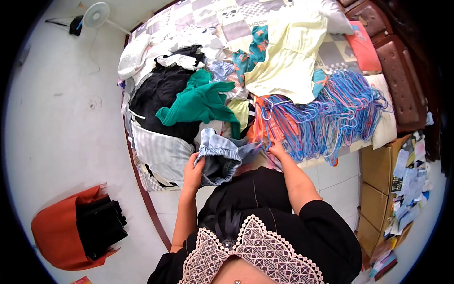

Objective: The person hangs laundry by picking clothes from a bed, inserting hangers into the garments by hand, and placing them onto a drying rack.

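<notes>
My left hand (pixel 193 171) is closed on the gathered elastic waistband of a light blue denim garment (pixel 218 144), held up near the bed's front edge with its waist opening towards me. At the near left end of a big heap of blue, purple and pink hangers (pixel 326 118), my right hand (pixel 275 147) has its fingers closed on a blue hanger. Orange cloth (pixel 274 123) lies under the hangers beside that hand. Behind the denim garment are a green garment (pixel 198 102) and a black garment (pixel 161 92).
A pale yellow garment (pixel 288 57) lies spread on the patterned bedsheet (pixel 236 21). White clothes (pixel 135 57) are piled at the back left. Brown padded headboard panels (pixel 399 80) and a wooden cabinet (pixel 373 199) stand at right. A fan (pixel 96 15) and an orange-red bundle (pixel 59 227) are at left.
</notes>
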A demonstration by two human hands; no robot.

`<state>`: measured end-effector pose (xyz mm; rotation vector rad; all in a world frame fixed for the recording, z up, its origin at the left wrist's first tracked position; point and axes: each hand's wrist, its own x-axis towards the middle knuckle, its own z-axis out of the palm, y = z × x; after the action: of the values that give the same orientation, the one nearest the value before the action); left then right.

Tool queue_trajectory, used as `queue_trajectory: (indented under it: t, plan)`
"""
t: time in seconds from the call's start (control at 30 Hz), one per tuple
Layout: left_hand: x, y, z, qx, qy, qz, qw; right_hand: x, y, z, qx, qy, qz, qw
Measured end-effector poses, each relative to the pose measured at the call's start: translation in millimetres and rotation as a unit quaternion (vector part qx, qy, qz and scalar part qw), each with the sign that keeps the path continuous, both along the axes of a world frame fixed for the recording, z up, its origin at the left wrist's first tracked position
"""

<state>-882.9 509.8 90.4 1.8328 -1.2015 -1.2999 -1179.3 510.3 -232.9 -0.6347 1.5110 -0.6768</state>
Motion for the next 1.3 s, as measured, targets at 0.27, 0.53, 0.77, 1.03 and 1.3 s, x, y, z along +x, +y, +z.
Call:
queue_trajectory:
  t: [0.27,0.53,0.77,1.03,1.3]
  plan:
    - [5.6,-1.0,-8.3,0.0,0.024,-0.007,1.0,-4.8,4.7,-6.0,-0.019,0.484,-0.107,0.868]
    - [8.5,3.0,3.5,0.015,0.04,0.049,0.998,-10.2,-9.1,43.3,0.134,0.417,-0.136,0.889]
    - [-5.2,3.8,26.7,-0.005,0.001,0.037,0.999,59.7,-4.1,-71.6,-0.078,0.226,0.352,0.905]
    - [10.9,6.3,21.3,-0.005,0.058,0.074,0.996,41.1,-11.7,29.1,-0.176,0.305,0.09,0.932]
    - [16.8,-15.2,-26.7,-0.049,0.066,0.116,0.99,28.6,-14.4,221.4,-0.251,0.025,-0.002,0.968]
